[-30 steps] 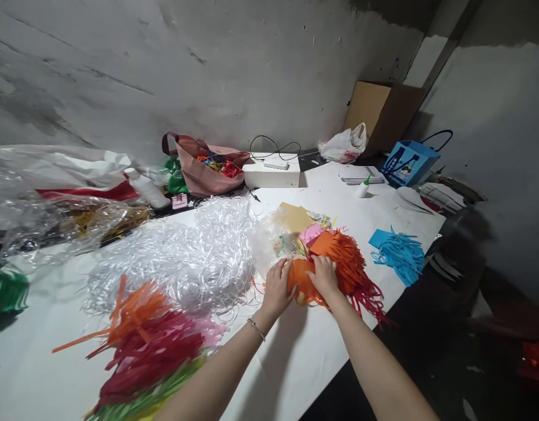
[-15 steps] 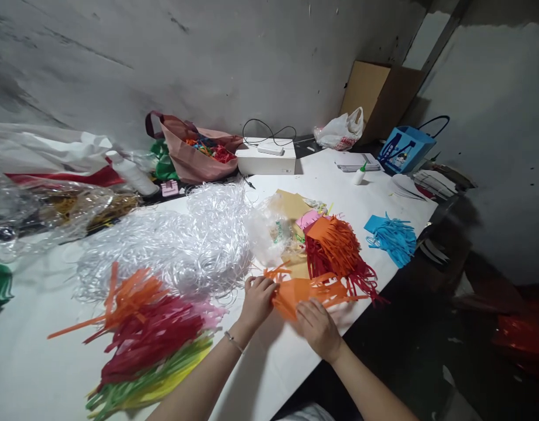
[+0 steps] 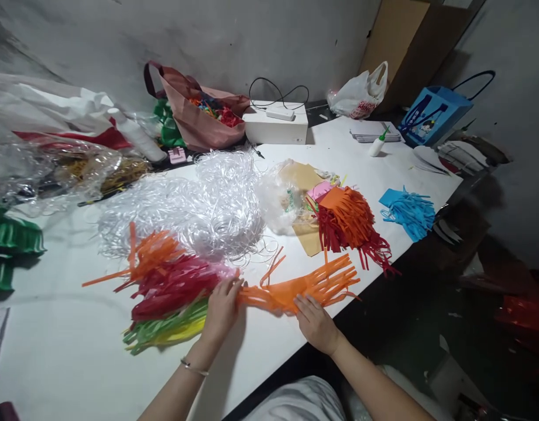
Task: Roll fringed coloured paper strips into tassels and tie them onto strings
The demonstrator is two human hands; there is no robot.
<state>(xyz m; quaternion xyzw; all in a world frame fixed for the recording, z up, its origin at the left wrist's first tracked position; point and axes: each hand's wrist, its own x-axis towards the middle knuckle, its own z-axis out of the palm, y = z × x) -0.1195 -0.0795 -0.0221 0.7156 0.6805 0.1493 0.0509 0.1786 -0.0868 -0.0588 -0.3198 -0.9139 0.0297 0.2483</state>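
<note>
An orange fringed paper sheet [image 3: 302,286] lies stretched out near the front edge of the white table [image 3: 62,351]. My left hand [image 3: 222,307] pinches its left end, fingers closed on the paper. At the sheet's middle my right hand [image 3: 314,320] rests with its fingers pressed on the lower edge. Just left of my left hand lies a pile of fringed papers [image 3: 168,286] in orange, dark red, pink, green and yellow.
A heap of clear plastic strips [image 3: 199,204] fills the table's middle. Orange and red fringes [image 3: 350,225] and a blue fringe [image 3: 407,210] lie to the right. At the back stand a pink bag [image 3: 199,120], white box [image 3: 275,123], glue bottle [image 3: 378,143], blue bag [image 3: 431,114].
Both hands lifted the orange sheet off the orange and red stack, brought it toward the front edge and spread it out flat; the left hand now sits beside the multicoloured pile.
</note>
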